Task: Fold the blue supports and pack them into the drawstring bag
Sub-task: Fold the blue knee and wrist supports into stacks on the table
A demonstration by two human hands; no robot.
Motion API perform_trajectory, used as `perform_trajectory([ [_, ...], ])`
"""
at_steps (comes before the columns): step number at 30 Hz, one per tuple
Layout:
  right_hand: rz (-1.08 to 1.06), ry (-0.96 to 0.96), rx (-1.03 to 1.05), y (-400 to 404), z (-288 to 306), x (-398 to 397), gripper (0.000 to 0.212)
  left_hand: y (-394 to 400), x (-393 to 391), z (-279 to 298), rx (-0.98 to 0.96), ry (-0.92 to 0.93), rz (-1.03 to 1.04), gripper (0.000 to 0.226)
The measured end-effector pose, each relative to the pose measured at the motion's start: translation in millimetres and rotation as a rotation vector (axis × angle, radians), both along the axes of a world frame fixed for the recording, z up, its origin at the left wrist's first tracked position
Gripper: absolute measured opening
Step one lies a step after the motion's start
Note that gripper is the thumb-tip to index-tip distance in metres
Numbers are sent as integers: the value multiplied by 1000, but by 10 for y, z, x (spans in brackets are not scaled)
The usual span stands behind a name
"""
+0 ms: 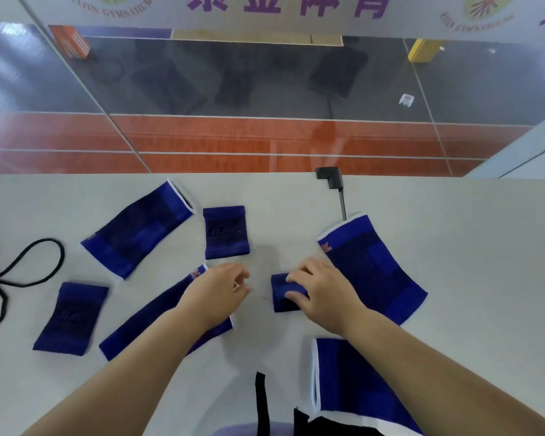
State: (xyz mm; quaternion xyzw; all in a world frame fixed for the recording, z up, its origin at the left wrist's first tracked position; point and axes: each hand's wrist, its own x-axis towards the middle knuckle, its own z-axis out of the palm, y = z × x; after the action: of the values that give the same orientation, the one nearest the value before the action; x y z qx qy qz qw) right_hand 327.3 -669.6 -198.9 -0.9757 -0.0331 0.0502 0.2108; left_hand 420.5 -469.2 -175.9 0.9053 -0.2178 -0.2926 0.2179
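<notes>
Several blue supports lie spread on the white table (453, 247). My right hand (321, 294) grips a small folded blue support (280, 294) at the table's middle, fingers over its top and thumb at its near edge. My left hand (216, 294) hovers just left of it, fingers loosely curled and holding nothing, above a long blue support (145, 325). Two small wrist supports (225, 232) (70, 319) lie flat. Larger sleeves rest at the far left (136, 228), right (375, 272) and near right (353, 382). Black fabric (302, 420), maybe the bag, shows at the bottom edge.
A black cord (29, 269) loops at the table's left edge. A black plug and cable (331, 179) sit at the far edge. A black strap (261, 401) hangs near my body. Beyond the table stands a glass wall over a sports court floor.
</notes>
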Motion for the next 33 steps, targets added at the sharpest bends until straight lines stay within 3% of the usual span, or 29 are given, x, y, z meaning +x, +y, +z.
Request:
perform_trajectory([
  [3, 144, 101, -27, 29, -59, -47, 24, 63, 72, -49, -7, -11, 3, 26],
  [8, 137, 31, -92, 82, -112, 67, 27, 143, 237, -138, -20, -77, 2, 27],
  [15, -24, 19, -169, 128, -80, 605, 26, 123, 502, -236, 19, -109, -85, 35],
  [28, -205, 197, -314, -155, 54, 1236, 34, 271, 600, -333, -8, -117, -146, 39],
  [33, -227, 48, -213, 42, 211, 1198, 28, 409, 544, -259, -144, -202, -17, 24],
])
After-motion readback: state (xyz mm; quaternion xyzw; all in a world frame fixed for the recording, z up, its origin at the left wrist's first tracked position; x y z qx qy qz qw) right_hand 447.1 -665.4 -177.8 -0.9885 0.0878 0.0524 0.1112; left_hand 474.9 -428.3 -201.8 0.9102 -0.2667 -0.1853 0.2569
